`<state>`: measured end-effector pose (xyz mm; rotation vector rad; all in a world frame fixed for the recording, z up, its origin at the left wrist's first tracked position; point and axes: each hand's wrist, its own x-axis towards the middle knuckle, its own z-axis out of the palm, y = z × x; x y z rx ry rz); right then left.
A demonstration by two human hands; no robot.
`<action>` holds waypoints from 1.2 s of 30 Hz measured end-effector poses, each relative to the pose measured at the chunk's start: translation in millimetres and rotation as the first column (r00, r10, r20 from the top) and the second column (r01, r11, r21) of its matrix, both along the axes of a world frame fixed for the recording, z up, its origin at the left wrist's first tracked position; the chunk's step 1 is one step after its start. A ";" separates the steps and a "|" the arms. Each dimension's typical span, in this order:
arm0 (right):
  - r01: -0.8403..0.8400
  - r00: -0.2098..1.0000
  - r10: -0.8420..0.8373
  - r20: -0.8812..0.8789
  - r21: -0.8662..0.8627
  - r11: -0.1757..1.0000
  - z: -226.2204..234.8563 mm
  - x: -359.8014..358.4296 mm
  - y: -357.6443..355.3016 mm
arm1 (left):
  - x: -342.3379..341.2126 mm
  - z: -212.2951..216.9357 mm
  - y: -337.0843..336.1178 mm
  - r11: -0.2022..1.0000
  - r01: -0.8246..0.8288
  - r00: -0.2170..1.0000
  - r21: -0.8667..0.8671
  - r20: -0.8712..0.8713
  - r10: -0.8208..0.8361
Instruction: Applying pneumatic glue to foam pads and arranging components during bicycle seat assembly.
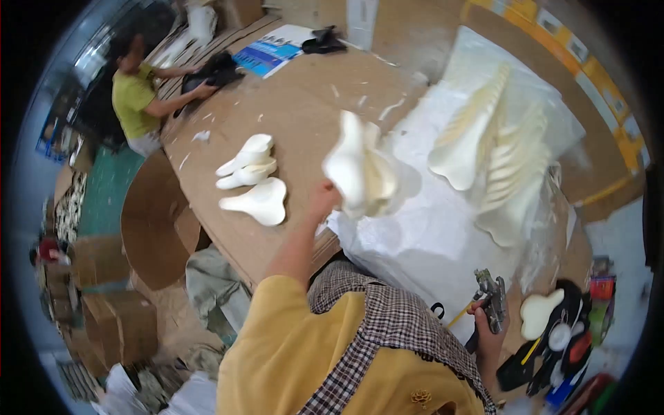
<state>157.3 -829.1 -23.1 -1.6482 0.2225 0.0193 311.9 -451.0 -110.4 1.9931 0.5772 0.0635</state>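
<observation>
My left hand is closed on a small stack of cream-white foam saddle pads, held up over the table's near edge. The pads are smeared by motion, so their count is hard to read. Down at my right side, my right hand grips a grimy metal spray gun, with a thin yellow hose beside it. Left of my raised arm, several loose saddle pads lie on the brown tabletop. To the right, two long nested rows of saddle pads rest on white plastic sheeting.
Across the table at the left, a person in a yellow-green shirt handles a black item. A blue-and-white printed sheet lies at the far edge. Cardboard boxes stand on the floor at left; assorted items crowd the lower right.
</observation>
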 end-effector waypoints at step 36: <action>0.298 0.950 -0.283 0.133 -0.103 0.949 57.7 20.1 68.8 | 242.6 -118.6 -180.2 0.779 0.550 0.802 0.302 0.068 -0.593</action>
